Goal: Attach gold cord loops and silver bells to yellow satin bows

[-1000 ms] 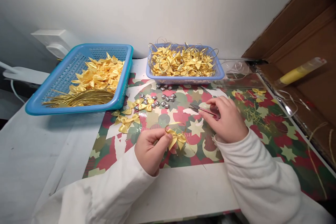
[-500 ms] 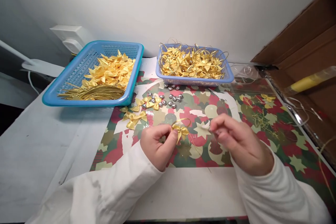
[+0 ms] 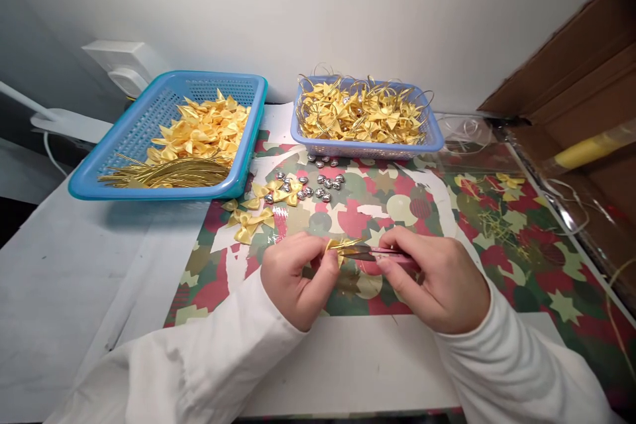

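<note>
Between finger and thumb, my left hand (image 3: 301,278) pinches a yellow satin bow (image 3: 334,248) with gold cord at it. My right hand (image 3: 437,278) is closed round a small pink-handled tool (image 3: 397,258), whose dark, pointed metal blades reach the bow and cord. The blades look like those of small snips. Beyond my left hand, several loose yellow bows (image 3: 247,224) and several silver bells (image 3: 328,181) lie on the patterned sheet (image 3: 298,218).
A blue basket (image 3: 84,187) at the left holds yellow bows and gold cords. A second basket (image 3: 368,148) at the back holds bows with cord loops. Cord clippings (image 3: 497,228) and a cardboard box (image 3: 571,99) are at the right.
My right hand has moved left to the bow, and the pink-handled tool now shows in it with its blades at the cord. My left hand still pinches the bow.
</note>
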A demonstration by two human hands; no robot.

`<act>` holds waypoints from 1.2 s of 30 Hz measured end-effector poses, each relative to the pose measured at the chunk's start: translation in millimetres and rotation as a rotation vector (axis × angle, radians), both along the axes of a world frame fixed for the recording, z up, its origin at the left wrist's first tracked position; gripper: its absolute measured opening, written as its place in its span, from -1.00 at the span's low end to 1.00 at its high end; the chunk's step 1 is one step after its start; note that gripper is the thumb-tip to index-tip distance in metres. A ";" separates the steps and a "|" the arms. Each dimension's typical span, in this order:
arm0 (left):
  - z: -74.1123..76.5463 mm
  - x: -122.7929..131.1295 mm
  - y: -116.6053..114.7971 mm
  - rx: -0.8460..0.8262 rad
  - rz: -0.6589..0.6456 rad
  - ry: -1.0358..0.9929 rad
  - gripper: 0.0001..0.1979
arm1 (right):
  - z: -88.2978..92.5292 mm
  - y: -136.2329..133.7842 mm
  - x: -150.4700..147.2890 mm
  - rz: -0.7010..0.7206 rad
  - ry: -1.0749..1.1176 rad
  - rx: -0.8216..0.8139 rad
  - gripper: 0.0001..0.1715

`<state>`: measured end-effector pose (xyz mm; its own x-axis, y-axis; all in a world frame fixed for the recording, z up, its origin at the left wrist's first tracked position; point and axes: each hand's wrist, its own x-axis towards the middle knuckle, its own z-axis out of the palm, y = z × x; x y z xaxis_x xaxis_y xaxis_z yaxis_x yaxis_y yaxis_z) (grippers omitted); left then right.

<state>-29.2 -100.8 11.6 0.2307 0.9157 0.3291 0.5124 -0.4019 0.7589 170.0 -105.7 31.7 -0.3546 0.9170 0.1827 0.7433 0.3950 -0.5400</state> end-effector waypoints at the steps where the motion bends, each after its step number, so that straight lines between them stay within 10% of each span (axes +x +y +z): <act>1: -0.1 0.5 0.0 0.012 0.000 0.001 -0.68 | -0.1 0.4 -0.3 0.002 0.002 -0.008 -0.80; 36: -1.2 -4.4 -0.4 -0.090 -0.036 -0.010 -0.66 | 0.5 0.8 -5.4 -0.069 0.141 -0.103 -0.81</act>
